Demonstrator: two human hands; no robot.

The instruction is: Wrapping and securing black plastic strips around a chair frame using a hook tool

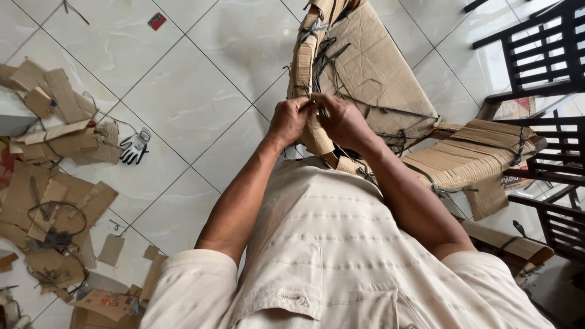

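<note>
A piece of furniture wrapped in brown cardboard (372, 67) and tied with dark cord (390, 111) stands in front of me. My left hand (288, 120) and my right hand (344, 122) meet at its near edge, fingers pinched together on the cord over a cardboard strip. What exactly lies between the fingertips is hidden by the hands. A second cardboard-wrapped part (472, 159) lies to the right, also bound with cord.
Torn cardboard scraps (55, 176) and loose cord litter the white tiled floor at the left. A black-and-white work glove (135, 147) lies beside them. Dark wooden slatted chairs (542, 55) stand at the right. A small red item (156, 21) lies on the far tiles.
</note>
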